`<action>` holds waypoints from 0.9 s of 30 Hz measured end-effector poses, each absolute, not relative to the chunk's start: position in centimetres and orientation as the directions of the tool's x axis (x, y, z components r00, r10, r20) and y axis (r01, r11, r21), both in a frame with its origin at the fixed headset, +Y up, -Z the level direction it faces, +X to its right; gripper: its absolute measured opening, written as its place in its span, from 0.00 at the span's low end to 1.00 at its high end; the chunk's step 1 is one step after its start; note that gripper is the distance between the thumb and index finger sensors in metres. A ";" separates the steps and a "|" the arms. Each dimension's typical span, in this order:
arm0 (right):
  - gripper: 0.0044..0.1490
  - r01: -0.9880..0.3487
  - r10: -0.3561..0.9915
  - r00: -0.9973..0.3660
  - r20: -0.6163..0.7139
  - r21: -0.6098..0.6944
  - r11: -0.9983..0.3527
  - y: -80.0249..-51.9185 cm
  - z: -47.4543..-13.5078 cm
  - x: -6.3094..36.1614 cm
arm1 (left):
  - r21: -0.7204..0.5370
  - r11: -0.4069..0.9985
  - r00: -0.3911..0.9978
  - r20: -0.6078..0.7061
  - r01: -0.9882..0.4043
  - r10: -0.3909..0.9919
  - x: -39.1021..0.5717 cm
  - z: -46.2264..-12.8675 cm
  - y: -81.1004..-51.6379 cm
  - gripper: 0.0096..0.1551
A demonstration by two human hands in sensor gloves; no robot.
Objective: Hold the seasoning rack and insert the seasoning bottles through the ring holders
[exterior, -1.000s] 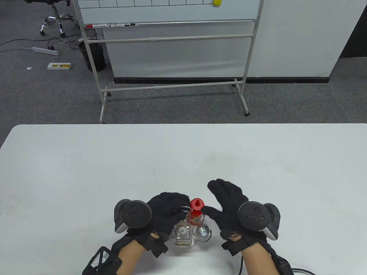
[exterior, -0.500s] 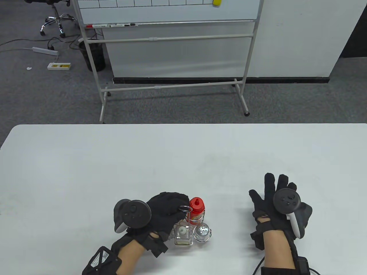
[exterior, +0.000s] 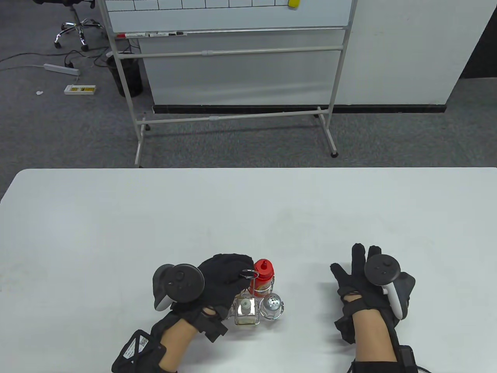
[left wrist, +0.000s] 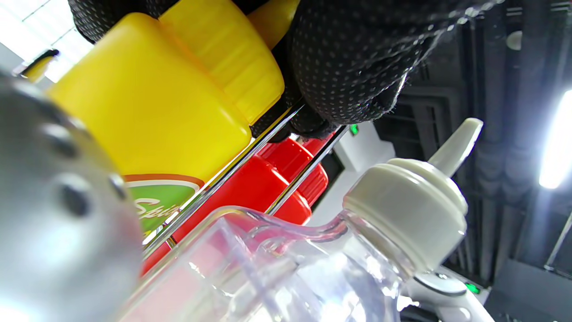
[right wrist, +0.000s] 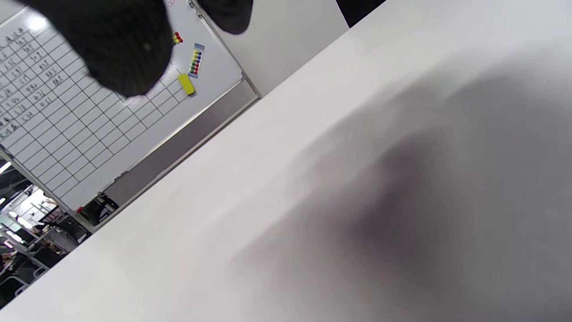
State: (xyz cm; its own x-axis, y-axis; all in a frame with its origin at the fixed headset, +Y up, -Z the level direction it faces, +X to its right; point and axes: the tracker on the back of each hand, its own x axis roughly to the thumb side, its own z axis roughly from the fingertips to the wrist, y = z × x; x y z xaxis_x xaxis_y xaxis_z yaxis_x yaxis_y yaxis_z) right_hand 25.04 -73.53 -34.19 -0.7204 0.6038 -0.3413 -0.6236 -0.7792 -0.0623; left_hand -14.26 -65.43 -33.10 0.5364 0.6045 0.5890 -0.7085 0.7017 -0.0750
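The white bench (exterior: 155, 217) fills the lower part of the table view, with a grey carpeted floor (exterior: 248, 143) and a wheeled whiteboard (exterior: 229, 15) beyond its far edge. The right hand (exterior: 365, 287) lies flat on the bench, well apart from the rack, its fingers (exterior: 357, 252) spread and holding nothing; the right wrist view shows only bench surface, a gloved fingertip at the top edge and the gridded whiteboard. The left hand (exterior: 223, 278) sits at the near middle of the bench with its fingers (left wrist: 353, 62) curled closed around the top ring of the seasoning rack (exterior: 249, 274), a thin wire frame whose rods run under the glove in the left wrist view. The rack stands upright on the bench just right of that hand, with bottles grouped inside it. The red bottle (exterior: 262, 276) stands at the far side, just beside the ring handle. The clear glass bottle (exterior: 246, 311) with a pale spout cap is at the near left, and the silver shaker (exterior: 272, 305) with a perforated top sits beside it at the near right. A yellow bottle (left wrist: 152, 107) shows only in the left wrist view, directly under the gloved fingers and next to the red one; it is hidden by the hand from above.
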 end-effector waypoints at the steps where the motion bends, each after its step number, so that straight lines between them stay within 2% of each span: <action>1: 0.58 -0.625 0.607 -0.721 -0.334 -0.067 -0.778 -73.3 -34.1 25.0 | -0.072 0.702 0.540 0.584 -0.709 0.606 -14.3 -33.5 -64.9 0.21; 6: 0.58 -0.638 0.630 -0.713 -0.307 -0.091 -0.765 -72.4 -33.7 24.8 | -0.046 0.722 0.580 0.561 -0.691 0.591 -14.1 -36.2 -62.1 0.21; 9: 0.58 -0.643 0.641 -0.709 -0.294 -0.103 -0.759 -71.8 -33.4 24.7 | -0.018 0.718 0.599 0.536 -0.696 0.595 -14.1 -38.9 -60.4 0.22; 14: 0.58 -0.642 0.646 -0.710 -0.278 -0.119 -0.757 -71.3 -33.1 24.6 | 0.027 0.716 0.635 0.487 -0.698 0.600 -14.1 -43.4 -59.4 0.23; 20: 0.58 -0.647 0.645 -0.709 -0.285 -0.099 -0.756 -71.4 -33.1 24.6 | 0.012 0.638 0.592 0.388 -0.770 0.706 -14.8 -49.3 -60.5 0.23; 27: 0.58 -0.647 0.641 -0.711 -0.289 -0.085 -0.757 -71.5 -33.2 24.5 | 0.014 0.665 0.640 0.285 -0.747 0.713 -15.2 -54.2 -63.0 0.23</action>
State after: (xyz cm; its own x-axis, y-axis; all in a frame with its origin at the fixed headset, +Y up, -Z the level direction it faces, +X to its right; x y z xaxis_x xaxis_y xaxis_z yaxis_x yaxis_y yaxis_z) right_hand 24.48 -71.51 -33.19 -0.7113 0.6406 -0.2893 -0.6474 -0.7573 -0.0852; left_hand -15.22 -63.01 -54.19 0.6403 0.7134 0.2848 -0.7469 0.6648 0.0138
